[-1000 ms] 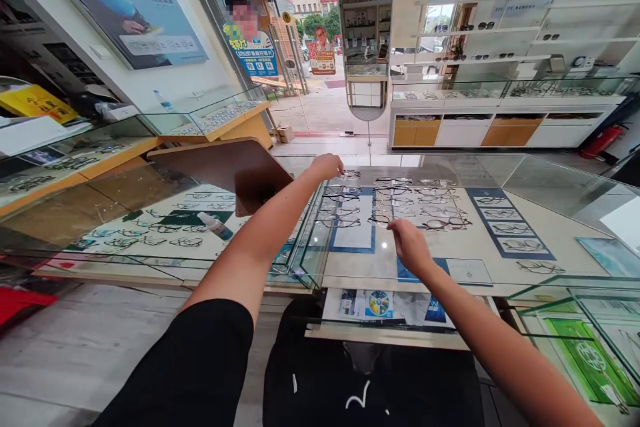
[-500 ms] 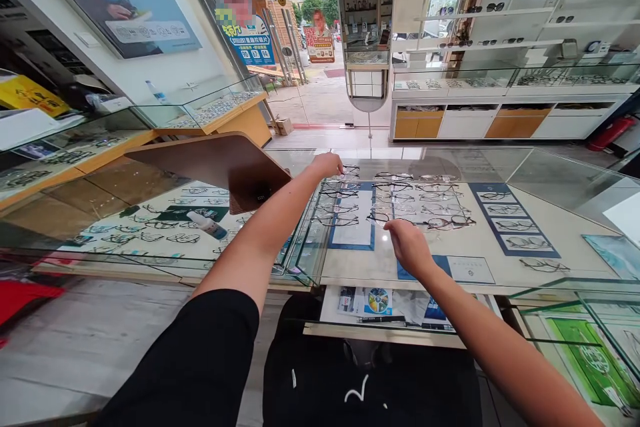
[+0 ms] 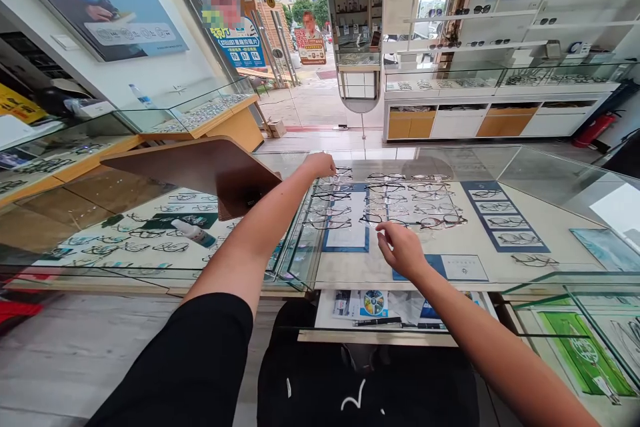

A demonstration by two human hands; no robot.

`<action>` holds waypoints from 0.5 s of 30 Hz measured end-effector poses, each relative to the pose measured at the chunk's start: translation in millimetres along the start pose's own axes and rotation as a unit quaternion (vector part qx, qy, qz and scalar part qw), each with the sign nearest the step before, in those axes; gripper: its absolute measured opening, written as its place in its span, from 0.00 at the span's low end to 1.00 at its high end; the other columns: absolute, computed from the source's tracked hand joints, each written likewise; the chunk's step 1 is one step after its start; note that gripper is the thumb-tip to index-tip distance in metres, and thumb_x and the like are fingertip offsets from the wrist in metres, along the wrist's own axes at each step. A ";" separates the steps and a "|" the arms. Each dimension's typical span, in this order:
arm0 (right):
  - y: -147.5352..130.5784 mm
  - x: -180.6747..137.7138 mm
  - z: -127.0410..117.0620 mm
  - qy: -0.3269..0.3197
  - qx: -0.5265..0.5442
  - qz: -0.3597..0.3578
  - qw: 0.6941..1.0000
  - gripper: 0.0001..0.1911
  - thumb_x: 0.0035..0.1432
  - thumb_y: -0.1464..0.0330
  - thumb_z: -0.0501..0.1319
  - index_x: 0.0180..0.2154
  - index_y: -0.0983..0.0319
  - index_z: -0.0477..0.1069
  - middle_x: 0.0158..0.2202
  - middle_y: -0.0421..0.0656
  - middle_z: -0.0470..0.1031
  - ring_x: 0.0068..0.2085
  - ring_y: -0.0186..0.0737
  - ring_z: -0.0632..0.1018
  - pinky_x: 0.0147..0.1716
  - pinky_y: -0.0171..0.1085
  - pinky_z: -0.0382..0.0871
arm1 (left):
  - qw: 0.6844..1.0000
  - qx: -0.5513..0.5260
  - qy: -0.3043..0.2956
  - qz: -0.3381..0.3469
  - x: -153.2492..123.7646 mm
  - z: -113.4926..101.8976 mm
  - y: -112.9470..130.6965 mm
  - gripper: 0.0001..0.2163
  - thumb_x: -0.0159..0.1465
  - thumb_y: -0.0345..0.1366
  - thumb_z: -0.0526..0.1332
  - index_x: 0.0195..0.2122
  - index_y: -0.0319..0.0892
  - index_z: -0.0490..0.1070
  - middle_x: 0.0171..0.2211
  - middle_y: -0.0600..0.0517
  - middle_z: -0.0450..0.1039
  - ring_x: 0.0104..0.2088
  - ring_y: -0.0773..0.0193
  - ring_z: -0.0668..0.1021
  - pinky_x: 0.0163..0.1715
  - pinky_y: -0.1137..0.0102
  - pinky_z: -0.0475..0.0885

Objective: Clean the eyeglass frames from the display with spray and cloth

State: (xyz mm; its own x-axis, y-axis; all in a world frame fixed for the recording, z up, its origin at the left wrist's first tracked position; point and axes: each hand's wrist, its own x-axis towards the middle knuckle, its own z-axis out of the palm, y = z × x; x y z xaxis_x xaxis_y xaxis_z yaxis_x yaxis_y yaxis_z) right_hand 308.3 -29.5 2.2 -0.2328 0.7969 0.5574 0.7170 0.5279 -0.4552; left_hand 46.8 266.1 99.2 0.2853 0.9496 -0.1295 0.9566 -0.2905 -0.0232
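Rows of eyeglasses [image 3: 388,199] lie on the glass counter [image 3: 350,270] before me. My left hand [image 3: 320,165] reaches to the far end of the left column, its curled fingers closed at the edge of a pair of eyeglasses [image 3: 343,172]. At the near end of the middle column, my right hand [image 3: 403,248] has thumb and forefinger pinched at a dark-rimmed pair of eyeglasses [image 3: 373,219]. The fingertips partly hide the contact there. Beside it lies a pair with reddish-brown rims [image 3: 443,221].
A brown board [image 3: 200,170] stands tilted left of my left forearm, near a small white bottle [image 3: 194,232]. An open drawer [image 3: 400,337] with papers and pens is below the counter. An oval mirror [image 3: 354,27] stands beyond. Frames on a blue card [image 3: 505,217] lie right.
The whole view has shifted slightly, so the counter sits further left. My left hand stays at the far eyeglasses; my right hand has turned a little at the near pair.
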 end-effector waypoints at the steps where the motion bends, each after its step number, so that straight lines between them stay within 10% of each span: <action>1: -1.0 -0.3 -0.1 -0.006 -0.005 0.010 1.000 0.09 0.73 0.67 0.57 0.48 0.59 0.74 0.28 0.40 0.79 0.28 0.42 0.78 0.30 0.39 0.62 | 1.000 0.001 0.005 -0.003 2.5 -0.9 -0.5 0.18 0.59 0.48 0.75 0.48 0.48 0.89 0.52 0.43 0.86 0.55 0.47 0.81 0.54 0.66 0.74; 15: -3.4 2.2 4.9 -0.031 -0.036 0.050 0.998 0.10 0.73 0.64 0.56 0.48 0.60 0.75 0.24 0.37 0.75 0.26 0.38 0.75 0.30 0.37 0.52 | 0.993 -0.092 0.030 -0.061 19.1 -5.8 10.0 0.20 0.75 0.45 0.66 0.64 0.42 0.73 0.62 0.42 0.75 0.56 0.52 0.81 0.56 0.51 0.82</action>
State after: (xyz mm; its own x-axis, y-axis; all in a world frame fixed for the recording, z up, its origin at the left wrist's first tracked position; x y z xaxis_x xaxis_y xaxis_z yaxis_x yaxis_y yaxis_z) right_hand 302.1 -28.1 1.6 -0.1973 0.8622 0.4666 0.7830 0.4250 -0.4542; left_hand 62.1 282.0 102.3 0.1640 0.9834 -0.0779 0.9775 -0.1513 0.1470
